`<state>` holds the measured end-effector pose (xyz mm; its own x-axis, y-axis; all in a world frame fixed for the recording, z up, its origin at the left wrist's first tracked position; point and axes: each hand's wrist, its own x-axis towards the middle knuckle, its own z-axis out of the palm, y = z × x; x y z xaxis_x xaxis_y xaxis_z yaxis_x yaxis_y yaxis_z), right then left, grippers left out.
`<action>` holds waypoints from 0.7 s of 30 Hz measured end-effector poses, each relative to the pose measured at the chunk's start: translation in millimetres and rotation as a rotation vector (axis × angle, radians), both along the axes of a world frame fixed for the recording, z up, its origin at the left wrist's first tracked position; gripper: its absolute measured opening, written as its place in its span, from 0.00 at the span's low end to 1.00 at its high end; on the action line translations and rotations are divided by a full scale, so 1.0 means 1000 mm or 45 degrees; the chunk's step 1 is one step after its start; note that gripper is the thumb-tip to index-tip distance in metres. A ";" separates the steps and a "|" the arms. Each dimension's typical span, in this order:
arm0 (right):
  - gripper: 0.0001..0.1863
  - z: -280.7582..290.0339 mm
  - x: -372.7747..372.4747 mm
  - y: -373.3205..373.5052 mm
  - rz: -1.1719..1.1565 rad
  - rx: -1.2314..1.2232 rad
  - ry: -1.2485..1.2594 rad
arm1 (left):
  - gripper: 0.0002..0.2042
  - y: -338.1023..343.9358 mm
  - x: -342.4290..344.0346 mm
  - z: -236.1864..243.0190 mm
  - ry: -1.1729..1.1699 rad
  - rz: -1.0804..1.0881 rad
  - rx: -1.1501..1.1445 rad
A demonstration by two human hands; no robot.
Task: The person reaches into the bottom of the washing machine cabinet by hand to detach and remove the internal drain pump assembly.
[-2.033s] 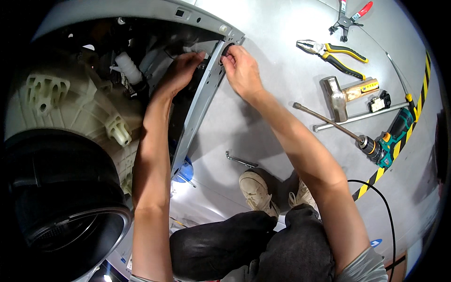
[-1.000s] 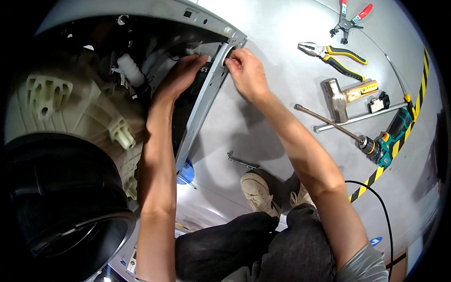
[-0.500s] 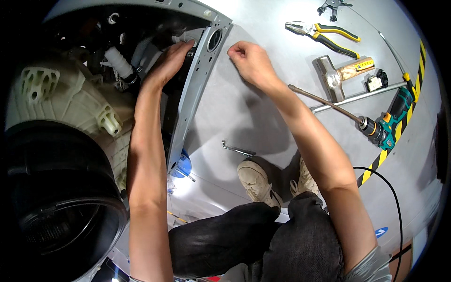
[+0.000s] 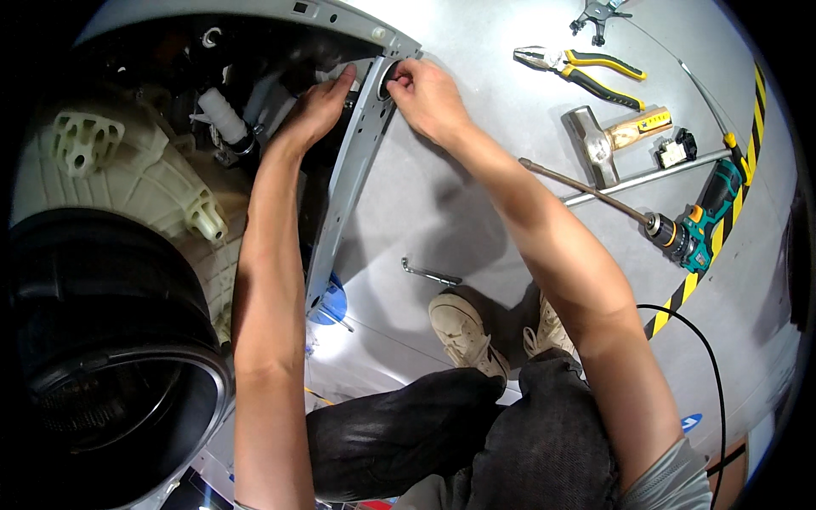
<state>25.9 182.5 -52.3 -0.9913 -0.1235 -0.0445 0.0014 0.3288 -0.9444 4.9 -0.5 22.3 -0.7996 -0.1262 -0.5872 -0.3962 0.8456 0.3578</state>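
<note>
The opened cabinet of what looks like a washing machine fills the left side. Its grey metal frame [image 4: 338, 204] runs down the middle, with a dark round hole [image 4: 385, 83] near the top. My right hand [image 4: 427, 98] is at this hole from the outside, thumb and fingertips pinched together; whatever they hold is hidden. Inside the cabinet, just behind the frame, my left hand [image 4: 316, 115] has its thumb pointing up beside a pale fitting [image 4: 327, 73]. Its other fingers curl out of sight. A ribbed white hose [image 4: 222, 116] lies left of that hand.
A black rubber door seal [image 4: 110, 280] and pale plastic tub [image 4: 161, 183] sit at left. On the grey floor lie pliers [image 4: 578, 71], a hammer [image 4: 597, 151], a cordless drill [image 4: 699, 225] with a long rod, a black-and-white part [image 4: 677, 150] and an L-shaped wrench [image 4: 432, 273].
My right hand has moved up and left from over the floor to the round hole in the frame. The left hand stays at its place inside the cabinet; the view has shifted slightly.
</note>
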 end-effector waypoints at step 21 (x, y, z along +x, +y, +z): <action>0.10 0.007 0.002 -0.010 -0.026 -0.101 -0.084 | 0.31 0.015 0.008 0.025 -0.002 0.017 -0.306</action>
